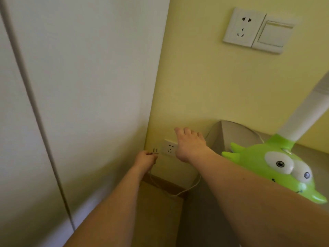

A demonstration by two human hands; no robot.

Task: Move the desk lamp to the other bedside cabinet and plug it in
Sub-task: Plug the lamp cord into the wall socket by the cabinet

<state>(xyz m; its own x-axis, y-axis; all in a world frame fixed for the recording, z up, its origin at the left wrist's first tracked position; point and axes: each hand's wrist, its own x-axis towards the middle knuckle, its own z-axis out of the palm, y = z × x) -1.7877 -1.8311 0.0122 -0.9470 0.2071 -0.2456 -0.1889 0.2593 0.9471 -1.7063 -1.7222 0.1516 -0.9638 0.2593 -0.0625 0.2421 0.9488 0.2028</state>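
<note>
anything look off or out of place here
Nothing looks damaged or spilled. The one loose end: the plug is not yet in. The left hand holds it, prongs bare, just left of the low wall socket, while the right hand rests open against the wall. The green lamp stands on the cabinet.

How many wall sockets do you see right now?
2: an upper socket high on the wall beside a switch, and a lower socket near the floor, partly covered by the right hand. Others may be hidden.
</note>
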